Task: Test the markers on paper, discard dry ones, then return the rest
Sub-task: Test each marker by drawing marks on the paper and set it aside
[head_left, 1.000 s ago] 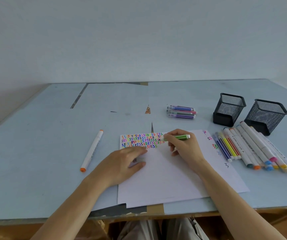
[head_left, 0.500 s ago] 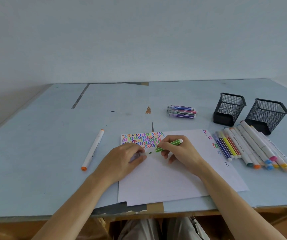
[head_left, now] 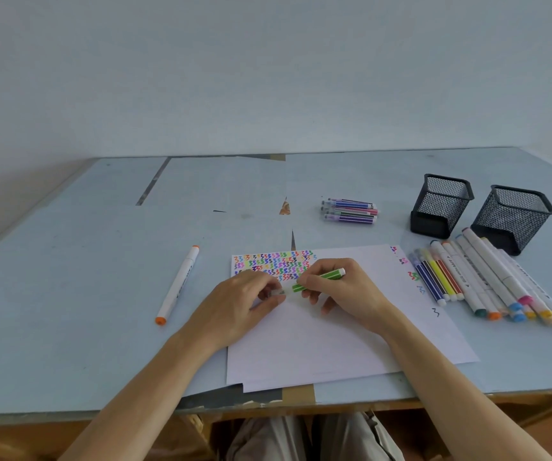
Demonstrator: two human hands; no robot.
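Observation:
A white paper sheet (head_left: pixel 334 334) lies before me, its top left filled with rows of coloured squiggles (head_left: pixel 273 262). My right hand (head_left: pixel 344 294) pinches a thin green marker (head_left: pixel 321 278) over the sheet, its tip end pointing left. My left hand (head_left: pixel 238 309) pinches a small clear cap (head_left: pixel 276 292) just left of that tip, a narrow gap between them. A row of thin and thick markers (head_left: pixel 487 281) lies right of the paper.
Two black mesh pen cups (head_left: pixel 441 207) (head_left: pixel 511 217) stand at the back right. A small pile of thin markers (head_left: pixel 349 211) lies behind the paper. One white marker with orange ends (head_left: pixel 177 284) lies alone at the left. The table's front edge runs just below the paper.
My right hand stopped drawing and swung the green marker toward the left hand. My left hand lifted off the paper with the cap and brought it up to the marker's tip.

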